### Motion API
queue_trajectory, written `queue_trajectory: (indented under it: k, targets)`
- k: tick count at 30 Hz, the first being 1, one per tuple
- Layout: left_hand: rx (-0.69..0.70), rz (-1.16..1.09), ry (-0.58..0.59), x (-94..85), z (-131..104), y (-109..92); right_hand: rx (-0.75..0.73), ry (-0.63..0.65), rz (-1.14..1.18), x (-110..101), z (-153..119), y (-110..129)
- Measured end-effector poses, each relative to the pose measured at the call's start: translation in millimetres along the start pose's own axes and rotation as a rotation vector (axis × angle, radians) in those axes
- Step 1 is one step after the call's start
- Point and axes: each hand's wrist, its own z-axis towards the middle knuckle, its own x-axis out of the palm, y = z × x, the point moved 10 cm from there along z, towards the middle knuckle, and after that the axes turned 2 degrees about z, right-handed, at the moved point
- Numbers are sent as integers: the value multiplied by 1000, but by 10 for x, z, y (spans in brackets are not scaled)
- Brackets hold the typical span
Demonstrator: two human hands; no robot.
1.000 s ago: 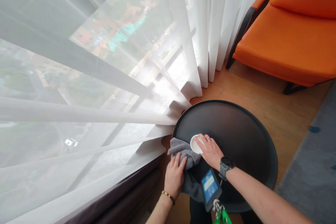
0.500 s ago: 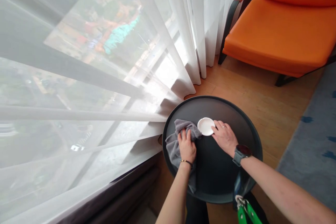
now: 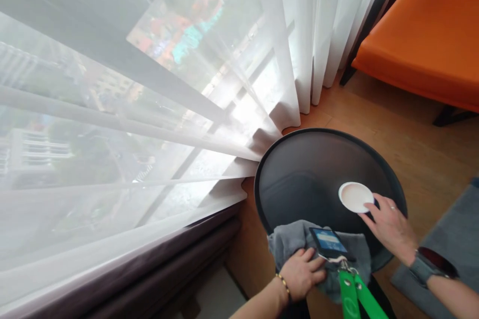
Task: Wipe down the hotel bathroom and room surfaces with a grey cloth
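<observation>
1. While the left hand [image 3: 302,275] presses flat on a grey cloth [image 3: 292,241] at the 6 o'clock edge of the round black desk [image 3: 299,179], its fingers lie spread over the folds, gripping nothing tightly.
2. The right hand [image 3: 391,227] sits at about 4 o'clock on the desk, fingers loosely spread, fingertips touching the near rim of a small white dish [image 3: 355,196].
3. The dish rests upright on the desk toward 3 o'clock, well apart from the cloth.
4. A badge with a blue screen [image 3: 329,241] hangs on a green lanyard [image 3: 355,294] and lies over the cloth, covering part of it just beside the left hand.
5. A sheer white curtain [image 3: 149,109] fills the 9 to 12 o'clock side, its hem brushing the desk's far-left rim.
6. An orange armchair [image 3: 422,45] stands at 1 o'clock, on the wooden floor [image 3: 411,139].
7. A grey rug [image 3: 456,229] lies at 4 o'clock, beyond the right wrist.
</observation>
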Motion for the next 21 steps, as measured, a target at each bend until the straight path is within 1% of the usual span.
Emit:
queue_trajectory:
  k: [1, 2, 3, 4, 5, 6, 7, 8, 9, 10, 11, 12, 13, 15, 17, 18, 19, 20, 21]
  targets:
    - [-20, 45, 15, -47, -201, 157, 1, 12, 14, 31, 63, 133]
    - [-64, 93, 27, -141, -375, 373, 4, 30, 26, 69, 141, 271]
    - [-130, 137, 27, -283, -521, 635, 6, 52, 37, 113, 226, 412]
    - [-214, 162, 12, -468, -641, 928, 9, 73, 51, 157, 314, 547]
    - [-317, 153, -31, -692, -740, 1239, 9, 92, 69, 198, 398, 675]
    - [-442, 96, -120, -950, -835, 1560, 3, 106, 87, 233, 474, 791]
    - [-575, 3, -242, -1205, -936, 1870, -11, 114, 108, 255, 536, 894]
    - [-700, -106, -380, -1421, -1044, 2147, -30, 113, 133, 261, 581, 973]
    - [-806, -216, -511, -1573, -1146, 2372, -40, 100, 160, 244, 608, 1015]
    - [-888, -312, -620, -1654, -1226, 2538, -34, 71, 188, 199, 613, 1005]
    - [-942, -390, -695, -1669, -1273, 2644, -6, 27, 216, 127, 594, 937]
    - [-970, -452, -731, -1624, -1281, 2695, 47, -28, 238, 36, 546, 810]
    - [-981, -514, -740, -1530, -1262, 2706, 119, -90, 248, -67, 465, 632]
    - [-1002, -695, -751, -1241, -1215, 2665, 294, -204, 222, -255, 209, 182]
    - [-1018, -888, -749, -938, -1154, 2587, 504, -277, 173, -337, -144, -331]
    - [-1027, -975, -752, -821, -1125, 2553, 635, -277, 169, -293, -343, -598]
    - [-1035, -1050, -759, -738, -1098, 2529, 784, -241, 202, -173, -547, -855]
    - [-1042, -1114, -770, -687, -1075, 2514, 907, -166, 276, 21, -723, -1057]
    - [-1049, -1166, -783, -663, -1055, 2505, 981, -78, 374, 247, -846, -1185]
